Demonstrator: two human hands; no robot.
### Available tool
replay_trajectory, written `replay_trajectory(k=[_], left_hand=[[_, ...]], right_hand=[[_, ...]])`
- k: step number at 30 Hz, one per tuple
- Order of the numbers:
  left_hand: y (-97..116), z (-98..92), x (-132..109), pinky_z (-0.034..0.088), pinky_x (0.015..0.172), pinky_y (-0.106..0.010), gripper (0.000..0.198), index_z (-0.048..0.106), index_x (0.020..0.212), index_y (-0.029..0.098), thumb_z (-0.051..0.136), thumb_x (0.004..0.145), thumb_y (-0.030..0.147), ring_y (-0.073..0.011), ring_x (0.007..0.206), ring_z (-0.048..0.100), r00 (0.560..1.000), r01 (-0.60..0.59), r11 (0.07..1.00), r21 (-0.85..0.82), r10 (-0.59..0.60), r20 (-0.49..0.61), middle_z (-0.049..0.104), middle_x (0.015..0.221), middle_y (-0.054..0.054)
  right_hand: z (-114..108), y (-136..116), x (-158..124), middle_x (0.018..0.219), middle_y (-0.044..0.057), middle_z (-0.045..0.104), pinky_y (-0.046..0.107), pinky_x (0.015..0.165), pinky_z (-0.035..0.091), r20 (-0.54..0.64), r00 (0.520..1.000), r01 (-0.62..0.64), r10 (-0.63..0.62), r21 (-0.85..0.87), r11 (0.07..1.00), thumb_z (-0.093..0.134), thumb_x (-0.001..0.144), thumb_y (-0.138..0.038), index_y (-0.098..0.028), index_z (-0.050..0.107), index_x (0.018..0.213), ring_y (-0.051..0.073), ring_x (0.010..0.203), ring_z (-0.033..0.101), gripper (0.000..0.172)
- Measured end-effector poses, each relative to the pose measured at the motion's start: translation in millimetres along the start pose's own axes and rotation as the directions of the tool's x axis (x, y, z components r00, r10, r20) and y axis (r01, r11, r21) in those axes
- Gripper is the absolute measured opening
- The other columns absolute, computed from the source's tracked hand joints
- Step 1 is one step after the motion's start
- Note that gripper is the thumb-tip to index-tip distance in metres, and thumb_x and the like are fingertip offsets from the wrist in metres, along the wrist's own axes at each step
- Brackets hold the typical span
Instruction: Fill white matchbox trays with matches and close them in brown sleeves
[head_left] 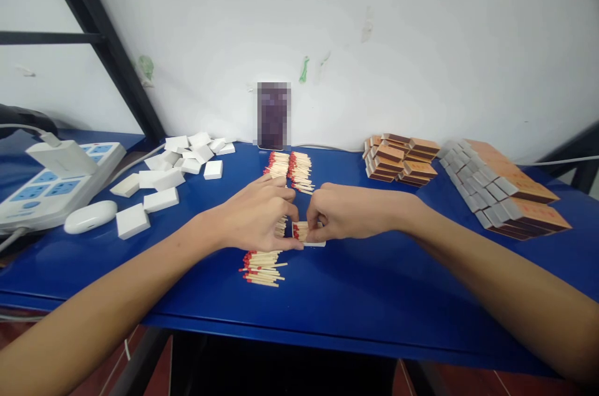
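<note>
A small white matchbox tray (318, 244) lies on the blue table, with red-tipped matches (300, 232) inside. My left hand (257, 215) is closed on the tray's left end, thumb at the near side and forefinger at the far side. From the right, my right hand (344, 214) reaches over the tray, its thumb and fingers pinched down on the matches in it. Loose matches (262, 269) lie in a pile nearer me, heads to the left. Beyond my hands are two more match piles (279, 165) (302, 170). Other matches show partly beneath my left hand.
White empty trays (161, 179) are scattered at the left, near a power strip (60, 181) with a charger and a white earbud case (90, 217). A phone (274, 116) leans on the wall. Orange-brown matchbox sleeves (400, 159) and stacked matchboxes (505, 187) stand at the right.
</note>
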State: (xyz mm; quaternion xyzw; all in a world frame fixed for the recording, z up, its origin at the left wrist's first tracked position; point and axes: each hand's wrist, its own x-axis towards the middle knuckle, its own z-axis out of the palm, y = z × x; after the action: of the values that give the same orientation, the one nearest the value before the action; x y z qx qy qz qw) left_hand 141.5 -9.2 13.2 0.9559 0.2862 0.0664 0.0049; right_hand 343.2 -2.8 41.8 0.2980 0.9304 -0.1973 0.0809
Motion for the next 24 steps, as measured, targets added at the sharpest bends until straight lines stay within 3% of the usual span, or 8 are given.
replay_trajectory(k=[5,12,16,20,24], left_hand=[[-0.7,1.3,0.5,0.033,0.079,-0.033,0.041,0.074,0.090,0.021,0.065,0.077,0.060,-0.0187,0.079,0.049,1.000,-0.013,1.000,-0.007,0.013,-0.022,0.061,0.078,-0.003],[0.0,0.9,1.0,0.033,0.080,-0.034,0.041,0.074,0.093,0.021,0.066,0.078,0.058,-0.0200,0.083,0.050,1.000,-0.013,1.000,-0.004,0.013,-0.013,0.063,0.082,-0.004],[-0.3,1.2,0.4,0.033,0.080,-0.033,0.040,0.074,0.090,0.021,0.066,0.077,0.058,-0.0191,0.082,0.049,1.000,-0.013,1.000,-0.026,0.012,-0.025,0.063,0.082,-0.004],[-0.9,1.9,0.1,0.033,0.078,-0.033,0.041,0.074,0.090,0.021,0.065,0.078,0.059,-0.0176,0.077,0.049,0.999,-0.025,1.000,0.000,0.025,-0.035,0.061,0.078,-0.002],[-1.0,2.1,0.3,0.032,0.079,-0.032,0.040,0.075,0.087,0.021,0.064,0.078,0.059,-0.0163,0.074,0.049,0.999,-0.033,0.999,0.022,0.034,-0.036,0.059,0.076,-0.002]], right_hand=[[-2.3,0.9,0.0,0.059,-0.002,0.063,0.023,0.056,0.032,-0.098,0.995,0.004,-0.002,0.022,1.000,0.058,0.080,-0.021,-0.018,0.073,0.080,0.008,0.051,0.046,0.016],[3.1,-0.5,1.4,0.055,-0.003,0.057,0.024,0.051,0.029,0.000,1.000,0.003,-0.003,0.016,1.000,0.055,0.081,-0.022,-0.016,0.070,0.070,0.009,0.048,0.039,0.019],[-0.5,-1.9,-0.3,0.061,-0.001,0.063,0.024,0.054,0.031,-0.001,0.999,-0.040,0.040,0.028,0.999,0.058,0.080,-0.023,-0.017,0.071,0.075,0.010,0.053,0.047,0.015],[-7.2,3.3,-1.6,0.065,-0.001,0.064,0.025,0.059,0.032,-0.116,0.991,-0.076,0.071,-0.039,0.996,0.062,0.081,-0.031,-0.019,0.069,0.074,0.011,0.057,0.050,0.017],[-4.3,22.1,5.4,0.070,0.002,0.066,0.026,0.061,0.031,-0.300,0.936,-0.235,0.186,-0.136,0.962,0.058,0.083,-0.033,-0.018,0.069,0.076,0.013,0.062,0.053,0.020]])
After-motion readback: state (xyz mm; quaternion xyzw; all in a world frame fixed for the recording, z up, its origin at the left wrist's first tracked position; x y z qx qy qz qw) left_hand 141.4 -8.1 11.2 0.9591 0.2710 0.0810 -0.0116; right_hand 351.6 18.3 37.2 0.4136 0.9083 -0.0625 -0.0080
